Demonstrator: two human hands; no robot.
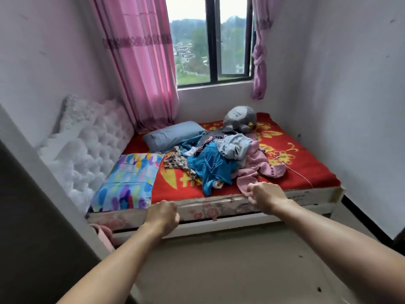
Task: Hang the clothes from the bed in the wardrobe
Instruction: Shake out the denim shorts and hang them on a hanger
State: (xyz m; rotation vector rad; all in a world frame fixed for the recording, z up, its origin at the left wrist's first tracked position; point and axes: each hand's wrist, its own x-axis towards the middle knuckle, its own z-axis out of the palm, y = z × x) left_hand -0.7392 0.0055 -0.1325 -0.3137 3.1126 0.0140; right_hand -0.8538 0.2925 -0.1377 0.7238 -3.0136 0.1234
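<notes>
A heap of clothes lies on the red flowered bed [306, 172]: a blue garment [210, 170], a pink garment [258, 167], a pale blue piece [234, 145] and a patterned one [175, 161]. My right hand [266, 197] is at the bed's near edge, fingers curled right against the pink garment's lower hem; whether they pinch the cloth is unclear. My left hand [162, 216] hangs loosely curled in front of the bed's side and holds nothing. No wardrobe or hanger can be made out.
On the bed lie a colourful pillow [129, 181], a grey-blue pillow [173, 134] and a grey plush toy [241, 119], with a white cord [295, 172] at the right. A tufted white headboard [92, 150] stands left, a dark panel [32, 216] nearer left. Bare floor [219, 260] lies below.
</notes>
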